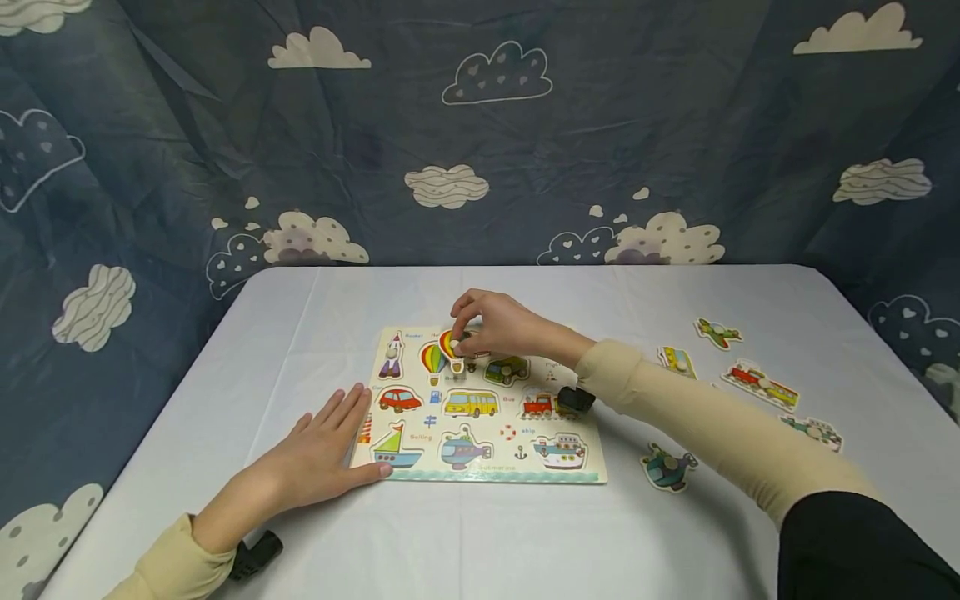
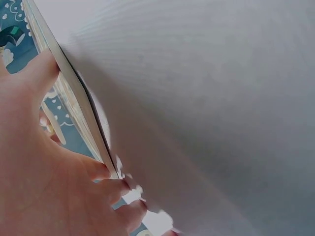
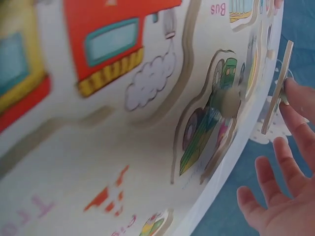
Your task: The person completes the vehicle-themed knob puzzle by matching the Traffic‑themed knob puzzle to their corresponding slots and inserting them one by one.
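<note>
My right hand (image 1: 504, 325) pinches a hot-air balloon puzzle piece (image 1: 452, 352) by its knob, tilted above the wooden puzzle board (image 1: 525, 477). In the head view the piece overlaps the printed balloon (image 1: 431, 360) near the board's top edge. The right wrist view catches the balloon piece (image 3: 278, 91) edge-on between thumb and index finger, the other fingers spread. My left hand (image 1: 322, 457) rests at the board's left edge, thumb on the lower left corner and fingers extended along the side. A rocket piece (image 1: 392, 354) and a green vehicle piece (image 1: 506, 369) lie in their recesses.
Loose pieces lie on the white table (image 1: 510, 542) to the right: a green plane (image 1: 718, 333), a yellow bus (image 1: 677, 361), a train (image 1: 761, 385), a ship (image 1: 813, 432) and a blue-green submarine (image 1: 667, 467). Behind the table hangs a dark cloud-patterned cloth (image 1: 405, 108).
</note>
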The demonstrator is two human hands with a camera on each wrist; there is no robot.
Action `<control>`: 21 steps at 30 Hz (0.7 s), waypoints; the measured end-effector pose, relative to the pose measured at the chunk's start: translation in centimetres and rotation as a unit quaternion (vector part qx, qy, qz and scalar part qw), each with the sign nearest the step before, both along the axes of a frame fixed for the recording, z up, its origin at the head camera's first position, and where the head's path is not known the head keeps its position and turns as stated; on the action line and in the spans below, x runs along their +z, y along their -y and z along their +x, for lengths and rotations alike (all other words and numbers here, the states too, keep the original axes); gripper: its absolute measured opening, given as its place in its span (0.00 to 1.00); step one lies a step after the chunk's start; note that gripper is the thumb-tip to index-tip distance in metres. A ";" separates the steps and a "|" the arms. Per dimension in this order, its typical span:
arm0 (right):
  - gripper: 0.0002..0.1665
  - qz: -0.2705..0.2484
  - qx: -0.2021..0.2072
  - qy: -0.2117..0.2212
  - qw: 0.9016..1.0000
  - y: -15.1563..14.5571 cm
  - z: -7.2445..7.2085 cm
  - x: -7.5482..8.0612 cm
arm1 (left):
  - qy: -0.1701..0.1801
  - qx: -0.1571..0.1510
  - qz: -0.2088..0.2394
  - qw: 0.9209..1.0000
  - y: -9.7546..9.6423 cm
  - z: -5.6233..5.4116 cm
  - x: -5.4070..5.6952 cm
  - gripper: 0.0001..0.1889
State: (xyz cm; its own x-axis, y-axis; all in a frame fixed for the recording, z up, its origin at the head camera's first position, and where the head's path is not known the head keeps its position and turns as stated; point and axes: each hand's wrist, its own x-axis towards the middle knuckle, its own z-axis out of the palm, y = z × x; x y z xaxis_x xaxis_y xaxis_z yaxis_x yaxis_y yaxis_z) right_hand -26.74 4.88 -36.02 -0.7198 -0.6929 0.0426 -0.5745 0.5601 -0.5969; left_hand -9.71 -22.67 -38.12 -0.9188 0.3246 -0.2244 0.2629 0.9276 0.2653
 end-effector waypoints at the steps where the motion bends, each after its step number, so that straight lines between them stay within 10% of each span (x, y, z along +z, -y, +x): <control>1: 0.05 0.001 0.001 -0.002 1.000 0.2 -0.1 0.0 | 0.000 0.000 0.000 1.000 0.0 0.0 0.0 0.59; 21: 0.04 0.022 0.051 0.000 0.998 3.0 -0.5 -1.1 | -0.002 -0.002 0.005 1.000 0.1 0.0 0.0 0.58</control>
